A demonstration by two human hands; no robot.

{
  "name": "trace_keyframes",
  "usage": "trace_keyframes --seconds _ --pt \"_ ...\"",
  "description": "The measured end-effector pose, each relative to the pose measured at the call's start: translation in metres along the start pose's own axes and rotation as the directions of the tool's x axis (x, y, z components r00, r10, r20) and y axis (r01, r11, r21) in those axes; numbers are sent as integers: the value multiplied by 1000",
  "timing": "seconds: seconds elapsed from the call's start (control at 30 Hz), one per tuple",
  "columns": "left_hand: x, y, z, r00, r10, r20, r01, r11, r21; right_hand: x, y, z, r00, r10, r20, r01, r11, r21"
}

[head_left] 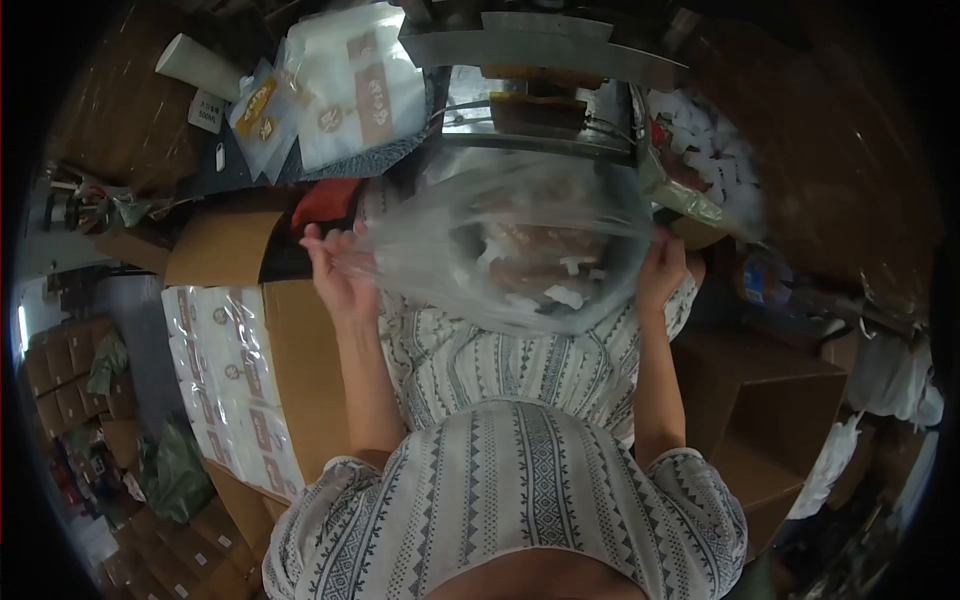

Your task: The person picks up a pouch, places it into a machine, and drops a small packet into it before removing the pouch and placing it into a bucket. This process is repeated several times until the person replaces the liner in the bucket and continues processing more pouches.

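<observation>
Clear plastic bag [510,250]: centre of frame, stretched left to right between both hands, white pieces inside.
Left hand [335,270]: pinches the bag's left edge.
Right hand [662,268]: grips the right edge.
Nearer hand: neither; both touch it.
Machine [540,80]: directly above.

The clear plastic bag [510,250] veils whatever white pieces lie inside it; their kind cannot be told. The right hand [662,268] shows only partly, its fingers tucked behind the bag's edge. Print on the stacked white packets [235,390] is too small to read, and the picture's dark rim swallows the cartons [70,385] at far left
</observation>
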State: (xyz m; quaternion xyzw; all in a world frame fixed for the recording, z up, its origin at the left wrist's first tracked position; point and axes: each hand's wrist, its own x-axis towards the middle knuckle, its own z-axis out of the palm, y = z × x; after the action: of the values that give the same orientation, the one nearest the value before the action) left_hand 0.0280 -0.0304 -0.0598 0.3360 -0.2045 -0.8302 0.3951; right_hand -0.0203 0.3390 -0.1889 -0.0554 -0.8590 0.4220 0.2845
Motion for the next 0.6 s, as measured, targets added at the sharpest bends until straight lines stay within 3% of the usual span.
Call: trace_keyframes --seconds 0.03,0.07,0.1,0.13,0.2,0.23,0.3,0.43,0.5,0.53,0.57,0.6 --pt "6 -15 -19 804 -223 551 234 971 51 0 -33 -7 990 -120 70 120 993 0" --pt "6 -26 -30 295 -343 892 385 897 218 -3 -61 -11 961 -238 140 239 971 12" --pt "-22 -33 -28 360 -468 807 -69 849 523 -11 -80 -15 932 -298 208 289 955 74" --pt "-53 -43 -19 475 -521 709 -476 526 705 -16 -95 -16 894 -362 265 336 931 141" --pt "-77 -63 -5 184 -518 835 -813 397 425 -26 -116 -17 784 -475 400 355 871 338" --pt "-74 -73 -12 185 -521 833 -811 397 429 -29 -124 -15 784 -472 403 352 873 336" --pt "-57 -99 -32 -20 -567 823 -804 499 325 -30 -132 -12 527 -562 638 299 825 479" --pt "-43 -132 -47 26 -688 726 -794 427 433 -2 -131 1 467 -534 705 281 845 454" --pt "-27 -160 -71 -15 -607 795 -863 409 296 10 -117 13 539 -495 682 -60 785 617" --pt "-34 -155 -59 -15 -604 797 -862 412 296 13 -112 20 536 -495 684 -58 787 615" --pt "-40 -151 -46 89 -682 726 -791 394 468 15 -106 27 630 -261 732 -252 822 511" --pt "-45 -147 -38 180 -757 629 -694 356 626 14 -99 34 662 -5 749 -452 795 405"
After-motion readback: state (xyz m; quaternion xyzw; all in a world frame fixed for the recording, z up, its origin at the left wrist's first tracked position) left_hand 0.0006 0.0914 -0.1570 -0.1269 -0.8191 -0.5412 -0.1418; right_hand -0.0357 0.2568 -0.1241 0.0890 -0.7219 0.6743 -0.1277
